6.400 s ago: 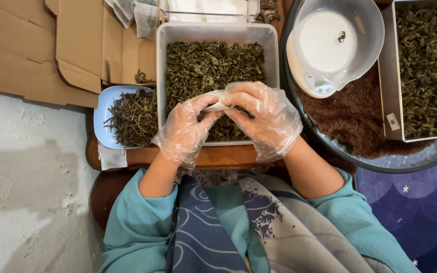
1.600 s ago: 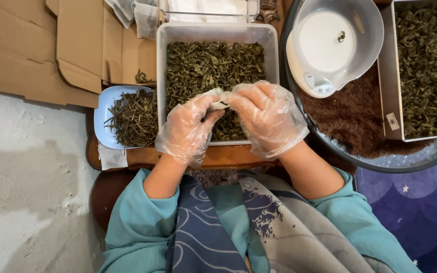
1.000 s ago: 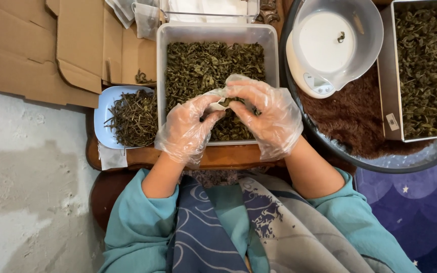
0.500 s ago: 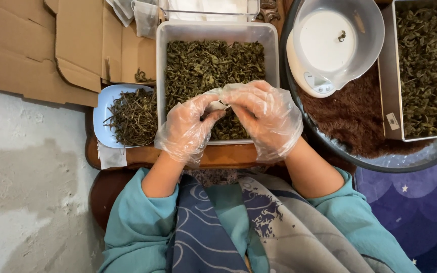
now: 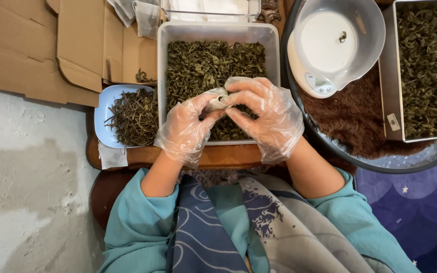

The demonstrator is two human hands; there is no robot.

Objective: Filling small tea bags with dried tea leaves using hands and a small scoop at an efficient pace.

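Both my hands wear clear plastic gloves and meet over a white rectangular tub (image 5: 164, 60) full of dried green leaves (image 5: 213, 58). My left hand (image 5: 185, 129) and my right hand (image 5: 264, 116) pinch a small pale packet (image 5: 216, 99) between their fingertips, just above the leaves. What the packet holds is hidden by my fingers. The tub rests on a wooden board (image 5: 218, 156) in front of my lap.
A blue plate (image 5: 104, 108) of dark thin stems (image 5: 135, 119) sits left of the tub. A white kitchen scale with a clear bowl (image 5: 337, 43) stands at right on a round tray, beside a metal tray of leaves (image 5: 428, 71). Flattened cardboard (image 5: 51, 45) lies at upper left.
My fingers have kept working the small packet over the tub, shifting slightly. My right hand's fingers closed in over it. Nothing else has moved.
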